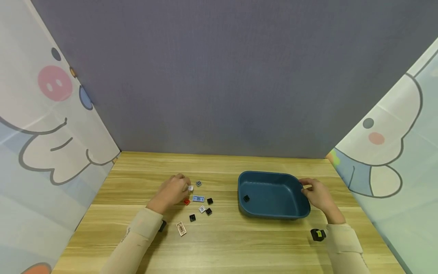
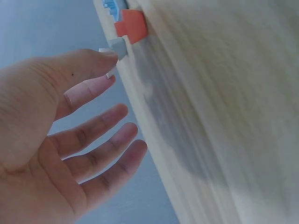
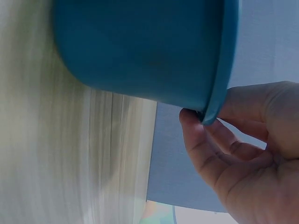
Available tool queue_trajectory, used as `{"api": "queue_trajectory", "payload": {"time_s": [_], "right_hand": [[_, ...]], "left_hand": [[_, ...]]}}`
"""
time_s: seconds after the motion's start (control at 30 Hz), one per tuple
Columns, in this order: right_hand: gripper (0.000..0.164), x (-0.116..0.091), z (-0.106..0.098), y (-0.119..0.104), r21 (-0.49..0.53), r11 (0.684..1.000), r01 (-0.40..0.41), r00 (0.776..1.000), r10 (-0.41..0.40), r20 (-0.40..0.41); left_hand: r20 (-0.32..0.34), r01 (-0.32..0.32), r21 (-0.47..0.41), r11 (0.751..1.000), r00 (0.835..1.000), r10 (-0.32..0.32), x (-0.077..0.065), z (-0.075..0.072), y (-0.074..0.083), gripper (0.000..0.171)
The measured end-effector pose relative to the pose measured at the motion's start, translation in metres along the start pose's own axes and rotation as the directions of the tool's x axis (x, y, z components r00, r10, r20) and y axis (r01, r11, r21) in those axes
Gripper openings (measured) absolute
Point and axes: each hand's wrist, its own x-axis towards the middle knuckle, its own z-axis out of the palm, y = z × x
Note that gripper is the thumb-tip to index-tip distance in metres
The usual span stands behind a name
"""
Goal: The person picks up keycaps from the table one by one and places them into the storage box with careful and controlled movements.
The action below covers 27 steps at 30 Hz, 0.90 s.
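Note:
My left hand [image 1: 173, 189] is over the left group of small pieces, thumb and index finger pinching a small white square piece [image 2: 111, 72] while the other fingers stay apart. Close to those fingertips are a red piece [image 1: 186, 201], a grey square piece [image 1: 199, 183] and a light blue printed tile [image 1: 198, 198]. On the right, my right hand [image 1: 318, 195] grips the rim of a dark blue plastic basin [image 1: 270, 217], thumb and fingers on either side of its edge [image 3: 224, 70]. One small black piece [image 1: 246, 198] lies inside the basin.
Several black square pieces [image 1: 192, 217], a white one [image 1: 202, 209] and a tan printed tile [image 1: 181, 228] lie on the wooden table [image 1: 239, 247]. A grey panel [image 1: 212, 76] stands behind the table, with cartoon-printed sheets [image 1: 393, 152] at both sides.

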Motion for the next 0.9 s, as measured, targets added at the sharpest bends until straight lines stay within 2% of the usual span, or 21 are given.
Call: {"api": "queue_trajectory", "payload": {"time_s": [0.17, 0.33, 0.7, 0.9], "right_hand": [[0.033, 0.001, 0.0, 0.001, -0.004, 1.0, 0.007, 1.0, -0.007, -0.003], [0.034, 0.001, 0.001, 0.001, -0.004, 1.0, 0.001, 1.0, -0.001, 0.0], [0.034, 0.0, 0.002, -0.002, -0.015, 1.0, 0.004, 1.0, -0.004, -0.007], [0.034, 0.0, 0.002, -0.002, -0.017, 1.0, 0.001, 1.0, -0.001, -0.012]], "left_hand": [[-0.009, -0.031, 0.03, 0.999, 0.999, 0.031, 0.001, -0.007, 0.009, 0.022], [-0.019, -0.07, 0.052, 0.996, 0.997, 0.071, 0.006, -0.016, 0.026, 0.024], [-0.012, -0.115, 0.05, 0.992, 0.993, 0.116, 0.028, -0.027, 0.076, 0.02], [-0.027, -0.182, 0.035, 0.983, 0.983, 0.183, 0.041, -0.026, 0.103, 0.019]]}}
